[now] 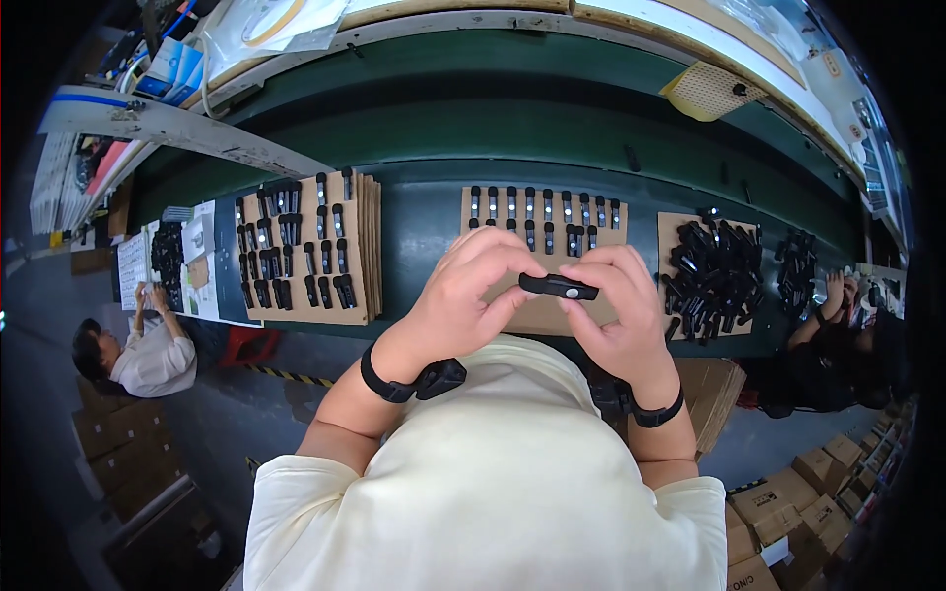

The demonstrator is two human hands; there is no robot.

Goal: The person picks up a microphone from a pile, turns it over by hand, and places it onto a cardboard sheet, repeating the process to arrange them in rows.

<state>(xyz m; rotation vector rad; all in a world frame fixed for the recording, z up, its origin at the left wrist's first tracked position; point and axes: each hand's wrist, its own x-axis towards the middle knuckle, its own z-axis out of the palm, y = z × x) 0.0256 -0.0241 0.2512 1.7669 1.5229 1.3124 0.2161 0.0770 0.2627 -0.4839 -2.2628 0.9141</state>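
Together, the left hand [458,295] and the right hand [628,310] gripped one small black device [558,287] in front of the person's cream shirt [493,473], each pinching it between thumb and fingers, the left at its nine o'clock end and the right toward three. It lay almost level, a pale round button on its side, above a brown cardboard sheet [542,320]. Black straps [387,382] circled both wrists. Clocked from that device, with twelve straight ahead, two rows of similar devices [530,204] stood out on the sheet at twelve, the nearer row partly hidden by the fingers. At three, a jumbled heap [719,281] covered most of another sheet, and a smaller heap [796,268] sat beyond it on the green bench [414,236]. Just past nine, a stack of cardboard sheets [372,251] bore more devices in rows. Toward one, a yellow perforated piece [708,91] hung by the shelf edge. Farther off, one co-worker [158,364] sat between eight and nine, another [838,360] between three and four.
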